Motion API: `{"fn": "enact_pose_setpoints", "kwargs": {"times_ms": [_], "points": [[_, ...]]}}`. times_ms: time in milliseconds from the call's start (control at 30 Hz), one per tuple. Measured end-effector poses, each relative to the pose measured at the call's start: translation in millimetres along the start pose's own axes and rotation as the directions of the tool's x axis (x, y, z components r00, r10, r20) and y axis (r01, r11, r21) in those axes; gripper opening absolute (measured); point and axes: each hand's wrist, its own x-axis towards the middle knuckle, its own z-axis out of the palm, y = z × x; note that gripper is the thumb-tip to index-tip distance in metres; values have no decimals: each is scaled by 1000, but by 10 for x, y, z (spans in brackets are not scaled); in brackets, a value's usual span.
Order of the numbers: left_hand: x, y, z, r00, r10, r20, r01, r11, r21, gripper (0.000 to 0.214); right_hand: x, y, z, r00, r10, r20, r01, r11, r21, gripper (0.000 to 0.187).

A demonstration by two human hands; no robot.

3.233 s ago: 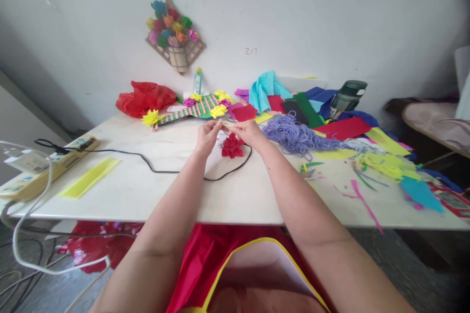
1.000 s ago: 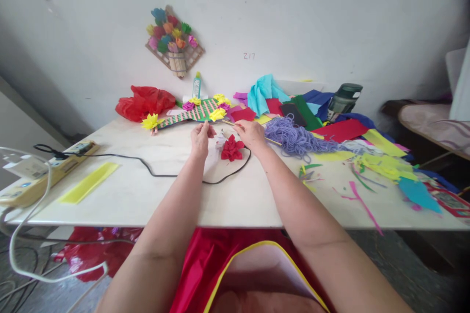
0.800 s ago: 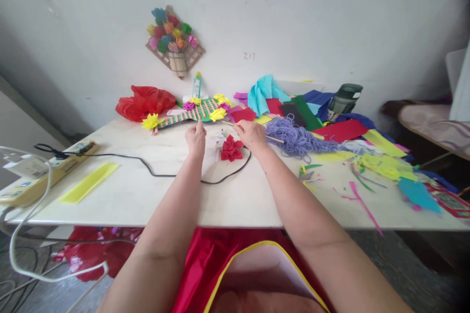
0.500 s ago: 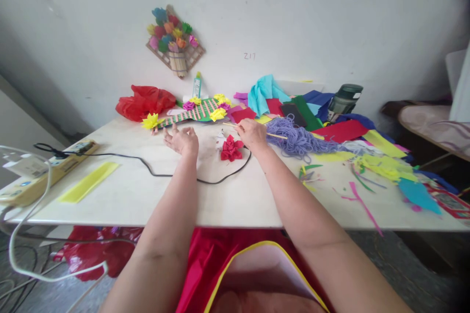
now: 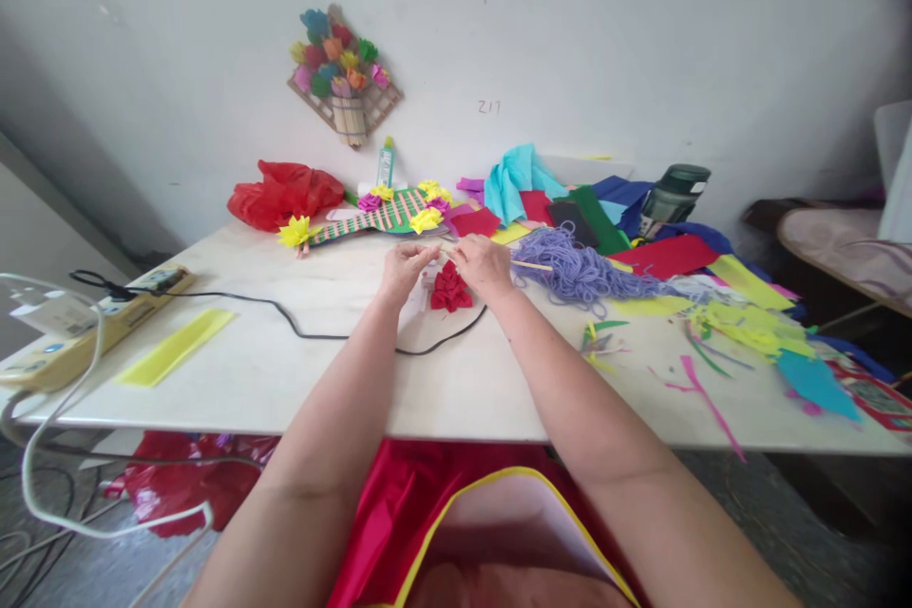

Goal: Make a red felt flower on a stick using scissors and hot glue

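My right hand [image 5: 484,268] is closed around a thin wooden stick [image 5: 531,266], whose end juts out to the right over the purple yarn [image 5: 580,268]. My left hand [image 5: 407,270] is beside it, fingers pinched at the stick's left end. The fingertips of both hands nearly meet, so the stick's left tip is mostly hidden. Just below them lies a red paper flower [image 5: 450,289], partly over a small white object that I cannot make out. Behind the hands rests a green guitar-shaped piece [image 5: 399,212] with pink strips and yellow and magenta flowers.
A black cord [image 5: 285,315] crosses the table to a power strip [image 5: 142,312] at the left. Near it lies a yellow paper strip [image 5: 176,348]. Coloured paper [image 5: 666,254], scraps and a dark bottle [image 5: 673,199] crowd the right. A red plastic bag [image 5: 285,197] sits at the back left.
My left hand has moved right from beside the guitar-shaped piece, closing its spread fingers at the stick's left end. My right hand still holds the stick, and the view has shifted slightly.
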Motion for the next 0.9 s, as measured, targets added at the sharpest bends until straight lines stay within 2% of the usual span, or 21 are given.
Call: {"fn": "enact_pose_setpoints", "kwargs": {"times_ms": [100, 200, 467, 600, 900], "points": [[-16, 14, 33, 998, -64, -4, 63, 990, -127, 32, -1, -20, 5, 1000, -12, 13, 12, 1000, -14, 25], [-20, 29, 44, 996, -87, -27, 81, 981, -175, 29, 0, -21, -1, 1000, -18, 23, 18, 1000, -6, 23], [-30, 65, 0, 1000, -13, -5, 12, 998, -59, 31, -1, 19, -13, 1000, -2, 3, 2, 999, 36, 21], [0, 26, -47, 999, 45, 27, -44, 997, -57, 28, 4, 34, -29, 999, 31, 23, -32, 997, 65, 20], [11, 48, -147, 992, 45, 116, -45, 999, -5, 16, 26, 85, -50, 996, 76, 36, -81, 985, 150, 16]]}}
